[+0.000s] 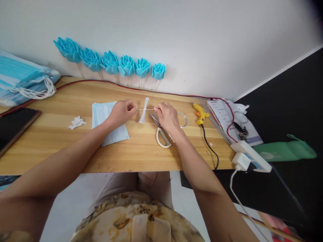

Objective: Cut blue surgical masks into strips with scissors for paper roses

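A thin, pale cord (148, 109) is stretched straight between my two hands, across the middle of a narrow white folded strip (142, 117) that flares at both ends. My left hand (124, 111) pinches one end of the cord, above a light blue face mask (101, 112) lying flat. At the other end, the fingers of my right hand (166, 114) are closed on the cord. Scissors with white handles (161, 143) lie under my right hand, partly hidden by it. Whether the cord is knotted around the strip cannot be made out.
Several blue flowers (110, 63) on thin sticks lean against the wall. Packed masks (22, 77), a phone (19, 126) and white scraps (77, 122) are left. Rightward are a tape roll (186, 119), yellow glue gun (200, 113), papers (222, 114) and power strip (249, 155).
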Motion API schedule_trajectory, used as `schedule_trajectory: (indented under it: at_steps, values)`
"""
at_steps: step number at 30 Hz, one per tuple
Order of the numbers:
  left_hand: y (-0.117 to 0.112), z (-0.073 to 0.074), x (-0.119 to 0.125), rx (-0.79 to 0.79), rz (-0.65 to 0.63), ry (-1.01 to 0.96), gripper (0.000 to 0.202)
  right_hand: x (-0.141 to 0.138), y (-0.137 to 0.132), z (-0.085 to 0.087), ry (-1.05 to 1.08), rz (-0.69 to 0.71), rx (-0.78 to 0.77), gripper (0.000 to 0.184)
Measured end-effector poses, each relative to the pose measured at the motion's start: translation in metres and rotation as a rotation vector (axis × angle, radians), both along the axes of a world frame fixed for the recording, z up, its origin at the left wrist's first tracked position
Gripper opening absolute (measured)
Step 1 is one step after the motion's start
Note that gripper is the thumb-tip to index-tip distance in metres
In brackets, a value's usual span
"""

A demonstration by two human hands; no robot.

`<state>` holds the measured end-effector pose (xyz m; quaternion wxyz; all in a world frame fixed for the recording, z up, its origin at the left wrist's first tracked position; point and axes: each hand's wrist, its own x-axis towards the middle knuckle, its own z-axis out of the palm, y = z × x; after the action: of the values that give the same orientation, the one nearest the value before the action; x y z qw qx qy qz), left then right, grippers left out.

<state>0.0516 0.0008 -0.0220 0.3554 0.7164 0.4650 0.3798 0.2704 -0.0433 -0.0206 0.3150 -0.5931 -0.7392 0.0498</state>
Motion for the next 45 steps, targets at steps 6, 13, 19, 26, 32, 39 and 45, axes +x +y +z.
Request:
schedule_trajectory:
  at_steps: [6, 13, 19, 26, 32, 39, 45]
  values:
    - [-0.014, 0.008, 0.008, -0.162, -0.210, -0.488, 0.025, -0.005, 0.000, 0.000, 0.146, 0.052, -0.076, 0.016]
    - [-0.016, 0.000, 0.013, -0.359, -0.255, -0.604, 0.029, -0.013, -0.004, 0.000, 0.503, 0.077, -0.226, 0.031]
    - [-0.023, 0.000, 0.016, -0.432, -0.277, -0.602, 0.031, -0.025, -0.008, 0.005, 1.074, 0.269, -0.543, 0.048]
    - [-0.023, 0.002, 0.013, -0.379, -0.274, -0.521, 0.025, -0.026, -0.008, 0.001, 1.153, 0.306, -0.512, 0.054]
    - [-0.017, 0.006, 0.009, -0.319, -0.231, -0.457, 0.020, -0.023, -0.008, 0.003, 1.130, 0.348, -0.522, 0.052]
    - [-0.023, 0.009, 0.012, -0.347, -0.197, -0.310, 0.021, -0.022, -0.012, 0.005, 0.936, 0.331, -0.426, 0.043]
    - [-0.026, 0.009, 0.013, -0.380, -0.255, -0.272, 0.017, -0.026, -0.012, 0.001, 0.863, 0.287, -0.343, 0.040]
